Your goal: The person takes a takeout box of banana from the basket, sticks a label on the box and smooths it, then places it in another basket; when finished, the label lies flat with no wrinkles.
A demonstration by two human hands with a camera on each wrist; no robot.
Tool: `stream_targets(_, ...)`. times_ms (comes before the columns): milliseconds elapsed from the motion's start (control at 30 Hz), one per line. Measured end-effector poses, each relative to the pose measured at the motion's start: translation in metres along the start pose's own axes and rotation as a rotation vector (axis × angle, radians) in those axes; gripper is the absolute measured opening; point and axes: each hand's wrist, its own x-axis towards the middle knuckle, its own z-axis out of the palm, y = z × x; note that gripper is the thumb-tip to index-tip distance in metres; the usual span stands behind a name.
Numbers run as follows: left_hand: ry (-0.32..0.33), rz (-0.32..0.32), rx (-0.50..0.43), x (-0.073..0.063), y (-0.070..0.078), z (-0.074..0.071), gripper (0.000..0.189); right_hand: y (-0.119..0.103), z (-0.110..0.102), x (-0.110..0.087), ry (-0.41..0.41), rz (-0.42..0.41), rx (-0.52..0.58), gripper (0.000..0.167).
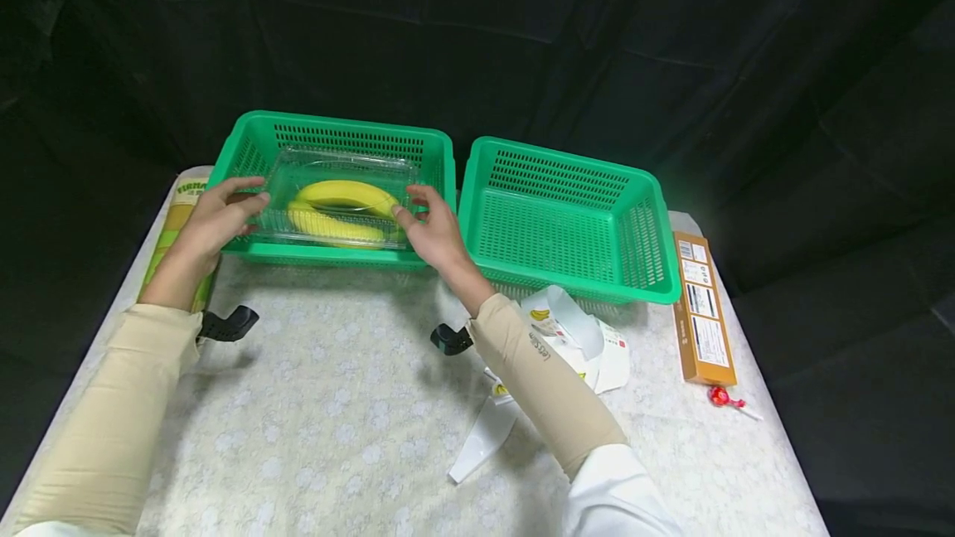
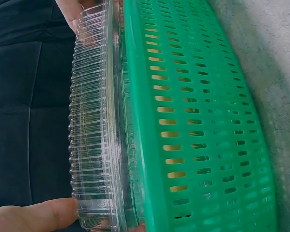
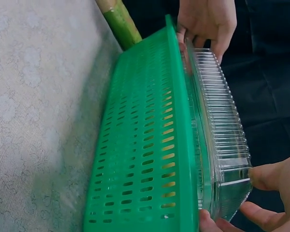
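A clear plastic clamshell box [image 1: 343,168] lies level at the rim of the left green basket [image 1: 358,257], its ribbed side standing above the rim in both wrist views. Yellow bananas [image 1: 346,193] show through the box; I cannot tell whether they lie in it or under it. My left hand [image 1: 220,218] grips the box's left end, thumb on the upper edge [image 2: 89,212] and the other fingers lower down, partly hidden. At the opposite end my right hand [image 1: 434,230] holds the box, with its thumb against the ribbed corner [image 3: 237,169] and fingertips below.
A second green basket [image 1: 548,226] stands to the right. Crumpled printed packaging [image 1: 574,346] lies in front of it. An orange carton [image 1: 703,309] and a red lollipop [image 1: 719,396] lie at the right edge; a green-and-yellow package [image 1: 175,222] lies at the left.
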Motion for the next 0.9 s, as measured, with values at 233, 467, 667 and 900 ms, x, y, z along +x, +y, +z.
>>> stream_targets(233, -0.005, 0.023, 0.000, -0.003, 0.006, -0.002, 0.064, -0.004, -0.004, -0.003, -0.001, -0.002, -0.009, 0.049)
stream_targets(467, 0.018, 0.034, 0.014, -0.007, 0.010, -0.002, 0.064, -0.007, -0.007, -0.006, -0.010, -0.023, -0.007, 0.049)
stream_targets(667, 0.026, 0.038, 0.003, -0.007, 0.013, -0.002, 0.064, -0.010, -0.011, -0.009, -0.012, -0.042, -0.015, 0.050)
stream_targets(900, 0.031, 0.032, -0.004, -0.008, 0.014, -0.002, 0.064, -0.013, -0.012, -0.010, -0.013, -0.039, -0.055, 0.053)
